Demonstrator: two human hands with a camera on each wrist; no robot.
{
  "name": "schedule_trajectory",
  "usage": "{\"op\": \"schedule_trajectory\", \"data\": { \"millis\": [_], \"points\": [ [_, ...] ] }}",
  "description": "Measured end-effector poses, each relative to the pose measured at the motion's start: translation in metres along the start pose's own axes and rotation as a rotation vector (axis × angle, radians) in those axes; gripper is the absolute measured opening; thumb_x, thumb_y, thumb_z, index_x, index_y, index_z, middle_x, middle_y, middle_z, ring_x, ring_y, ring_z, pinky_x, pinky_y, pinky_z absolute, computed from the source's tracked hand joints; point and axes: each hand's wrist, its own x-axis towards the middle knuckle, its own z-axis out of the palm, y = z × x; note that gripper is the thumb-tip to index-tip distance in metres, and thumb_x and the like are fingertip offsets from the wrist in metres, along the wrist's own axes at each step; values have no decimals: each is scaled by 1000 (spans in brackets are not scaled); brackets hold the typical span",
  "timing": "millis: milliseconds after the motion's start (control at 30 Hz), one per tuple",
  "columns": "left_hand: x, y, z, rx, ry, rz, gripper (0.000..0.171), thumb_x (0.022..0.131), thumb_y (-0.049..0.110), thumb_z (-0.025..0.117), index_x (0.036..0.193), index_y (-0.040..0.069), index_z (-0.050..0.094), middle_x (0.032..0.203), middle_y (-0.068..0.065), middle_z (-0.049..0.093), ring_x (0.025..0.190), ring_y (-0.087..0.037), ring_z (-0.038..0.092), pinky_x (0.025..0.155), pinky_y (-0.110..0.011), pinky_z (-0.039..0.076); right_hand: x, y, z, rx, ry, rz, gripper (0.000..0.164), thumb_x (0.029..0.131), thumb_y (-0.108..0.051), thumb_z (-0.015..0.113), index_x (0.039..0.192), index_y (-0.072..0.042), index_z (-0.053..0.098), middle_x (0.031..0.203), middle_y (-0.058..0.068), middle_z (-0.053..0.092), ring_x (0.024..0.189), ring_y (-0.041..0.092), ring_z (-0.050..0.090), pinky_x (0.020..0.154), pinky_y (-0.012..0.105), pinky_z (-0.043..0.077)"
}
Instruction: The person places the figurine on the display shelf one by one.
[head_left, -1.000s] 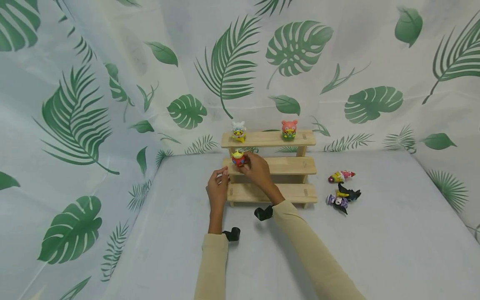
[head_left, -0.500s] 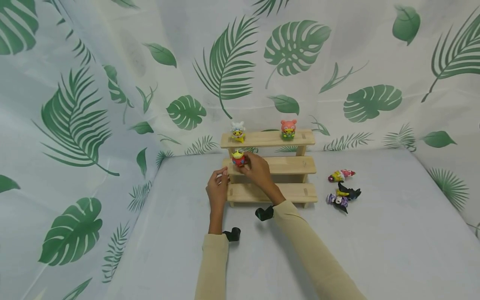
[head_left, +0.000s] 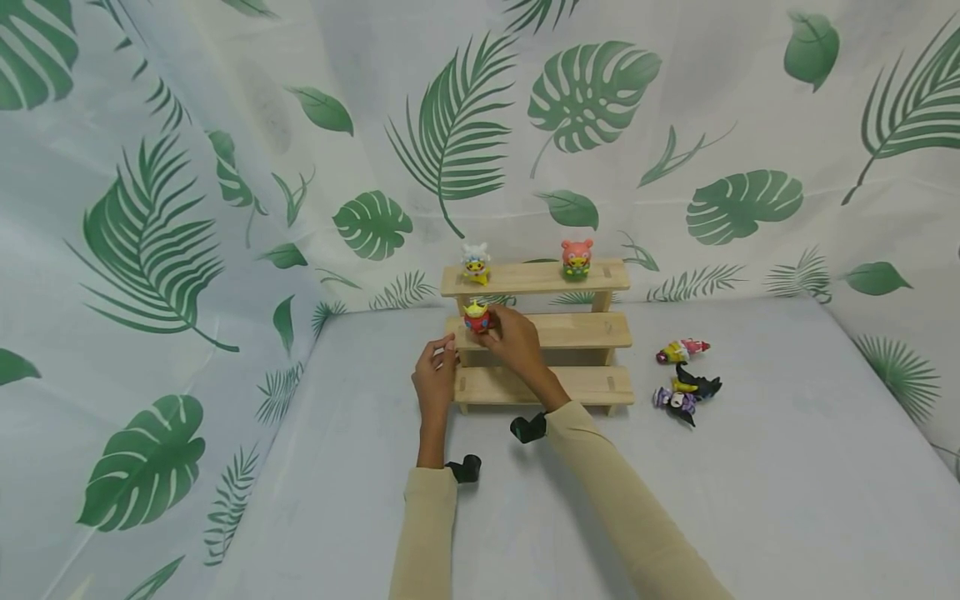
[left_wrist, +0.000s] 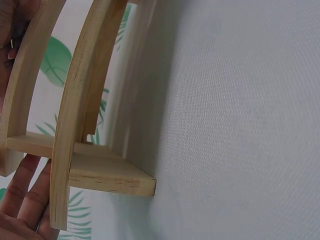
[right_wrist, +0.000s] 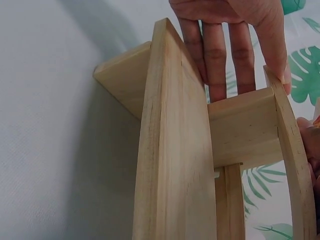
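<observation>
Head view: red figure pinched at the left end of the middle shelf

The right hand [head_left: 517, 337] pinches a small red figure [head_left: 476, 318], rounded and blue-spotted under a pointed yellow top, at the left end of the middle board; whether its base bears on the wood cannot be told. The left hand [head_left: 435, 371] grips that end of the wooden stand [head_left: 555, 385], its thumb over the board's corner and its fingers, nearly straight, reaching beneath against the support. The stand is pale wood with visible grain, its three flat boards stepped upward to the back; the wrist views show crisp corners and faintly curved edges.

On the top board, a white-capped figure [head_left: 476, 265] stands near the left end and a pink-hooded figure [head_left: 577, 260] nearer the right, well apart. Past the right hand, the middle board runs on to its right end. Openings between the supports show the backdrop [head_left: 720, 108] behind.

A fine weave textures the whitish tabletop [head_left: 337, 517]. Right of the stand, a red-and-yellow figure [head_left: 682, 351] lies on its side, near a black-and-yellow figure [head_left: 699, 385] and a purple one [head_left: 677, 405] lying close together. Pale hanging material printed with green leaves encloses the back and sides.
</observation>
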Motion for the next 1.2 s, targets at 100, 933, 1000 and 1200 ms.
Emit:
{"op": "schedule_trajectory", "data": {
  "millis": [100, 933, 1000, 1200],
  "points": [
    [0, 0, 1, 9, 1, -1, 25, 100, 9, 56, 115, -10, 63, 125, -22, 65, 104, -38, 68, 87, -47, 59, -1, -1, 0, 0, 3, -1, 46, 81, -22, 81, 120, -4, 64, 107, 13, 72, 97, 27, 67, 85, 45, 54],
    [12, -42, 9, 71, 56, -2, 24, 100, 25, 58, 113, 7, 68, 123, -6, 69, 100, -23, 72, 80, -25, 61, -35, 9, -31, 261, 142, -8, 32, 83, -3, 77, 111, 6, 66, 97, 18, 72, 88, 28, 70, 76, 38, 62],
    [12, -40, 9, 71, 59, -7, 24, 100, 25, 57, 112, 7, 68, 123, -5, 69, 100, -23, 72, 81, -26, 61, -40, 14, -38, 288, 187, -28, 25, 85, -3, 75, 107, 6, 67, 94, 18, 72, 85, 29, 71, 74, 35, 62],
    [9, -37, 10, 64, 70, -28, 23, 100, 23, 58, 113, 8, 68, 123, -6, 70, 102, -24, 72, 81, -27, 61, -64, 33, -67, 253, 393, -6, 12, 89, -6, 71, 99, 1, 70, 87, 15, 73, 77, 21, 69, 67, 10, 54]
  ]
}}
